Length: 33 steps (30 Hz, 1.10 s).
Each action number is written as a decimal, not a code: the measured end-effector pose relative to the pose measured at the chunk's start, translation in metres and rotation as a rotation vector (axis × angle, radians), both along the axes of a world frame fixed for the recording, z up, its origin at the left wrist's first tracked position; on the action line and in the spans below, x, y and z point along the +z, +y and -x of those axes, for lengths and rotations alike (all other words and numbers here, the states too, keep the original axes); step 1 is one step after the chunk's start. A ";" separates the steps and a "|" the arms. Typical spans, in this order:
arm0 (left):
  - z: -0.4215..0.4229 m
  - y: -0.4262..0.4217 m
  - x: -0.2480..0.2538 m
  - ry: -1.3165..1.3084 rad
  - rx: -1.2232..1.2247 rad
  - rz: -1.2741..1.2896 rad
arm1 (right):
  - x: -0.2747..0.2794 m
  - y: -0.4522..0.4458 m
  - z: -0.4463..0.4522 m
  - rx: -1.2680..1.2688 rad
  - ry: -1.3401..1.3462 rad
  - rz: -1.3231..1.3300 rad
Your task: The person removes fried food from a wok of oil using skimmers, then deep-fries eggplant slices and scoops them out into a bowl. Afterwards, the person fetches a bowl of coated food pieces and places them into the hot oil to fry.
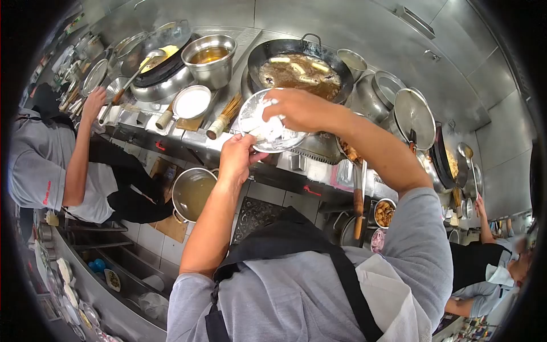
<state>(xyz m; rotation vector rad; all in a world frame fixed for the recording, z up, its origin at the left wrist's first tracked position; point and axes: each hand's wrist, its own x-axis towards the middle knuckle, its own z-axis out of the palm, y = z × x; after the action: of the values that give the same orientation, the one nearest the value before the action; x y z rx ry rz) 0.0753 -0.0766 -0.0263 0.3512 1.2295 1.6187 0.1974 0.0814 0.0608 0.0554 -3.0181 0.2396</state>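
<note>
Steel walls (pixel 353 28) curve around us above a steel counter (pixel 245 44) crowded with cookware. Taking the bowl (pixel 281 148) as the middle of our clock, we see it held just in front of the counter, its clear or silvery rim dusted white. White pieces (pixel 266 130) lie in it, chalky and coated, heaped so close under our fingers that we cannot count them.

Our left hand (pixel 239 154) grips the rim at seven o'clock, thumb above and fingers curled below. Our right hand (pixel 293 108) reaches in from two o'clock, half curled, fingers bent down among the pieces; we cannot tell whether it has hold of one.

One wok (pixel 259 55) sits at one o'clock, its brown oil carrying at least four pale yellow strips (pixel 298 68). We count one pot (pixel 211 75) of amber liquid towards eleven, one brush (pixel 231 107) at nine, one mesh strainer (pixel 412 117) at three and one floor pot (pixel 176 194) between seven and eight.
</note>
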 end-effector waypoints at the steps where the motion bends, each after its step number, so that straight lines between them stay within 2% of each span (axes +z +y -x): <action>1: -0.005 0.006 0.002 -0.004 0.001 0.001 | 0.010 0.009 -0.007 -0.010 0.074 0.030; 5: -0.018 0.013 -0.006 0.016 0.017 0.030 | 0.038 0.066 -0.023 -0.156 0.260 0.126; 7: -0.022 0.002 -0.014 0.007 0.025 0.043 | 0.031 0.105 -0.032 -0.290 0.146 0.064; 9: -0.023 -0.010 -0.022 -0.012 0.018 0.074 | -0.023 0.162 -0.037 -0.244 0.038 0.049; 11: -0.024 -0.024 -0.023 -0.030 0.045 0.075 | -0.065 0.200 -0.028 -0.377 -0.367 0.046; 14: -0.024 -0.040 -0.016 -0.050 0.067 0.059 | -0.080 0.223 -0.020 -0.719 -0.143 -0.166; 16: -0.018 -0.047 -0.013 -0.035 0.101 0.036 | -0.037 0.222 0.008 -0.687 0.047 -0.473; 19: -0.006 -0.057 0.004 0.018 0.157 0.037 | 0.078 0.171 0.057 -0.469 0.171 -0.612; 20: 0.000 -0.058 0.005 0.019 0.173 0.013 | 0.111 0.144 0.067 -0.382 0.153 -0.542; 21: 0.007 -0.059 0.007 0.021 0.193 -0.015 | 0.133 0.113 0.077 -0.291 0.138 -0.474; 23: 0.019 -0.063 0.015 0.043 0.227 -0.038 | 0.147 0.043 0.086 -0.172 -0.067 -0.357; 24: 0.024 -0.067 0.019 0.047 0.241 -0.067 | 0.147 0.004 0.088 -0.116 -0.170 -0.310; 26: 0.038 -0.071 0.019 0.035 0.256 -0.122 | 0.131 -0.070 0.088 -0.205 -0.423 -0.421; 28: 0.044 -0.078 0.020 0.002 0.246 -0.197 | 0.085 -0.082 0.085 -0.162 -0.415 -0.523; 29: 0.047 -0.083 0.024 0.007 0.238 -0.199 | 0.070 -0.085 0.087 -0.107 -0.429 -0.447; 31: 0.051 -0.095 0.028 0.015 0.224 -0.191 | 0.039 -0.088 0.085 0.032 -0.219 -0.442; 33: 0.057 -0.103 0.017 0.003 0.185 -0.166 | 0.021 -0.097 0.091 0.027 -0.251 -0.384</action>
<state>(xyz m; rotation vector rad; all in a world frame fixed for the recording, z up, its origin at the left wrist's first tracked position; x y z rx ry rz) 0.0182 -0.1796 -0.0094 0.3516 1.1606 1.8865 0.1063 -0.0153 0.0816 0.1065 -3.2667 -0.3607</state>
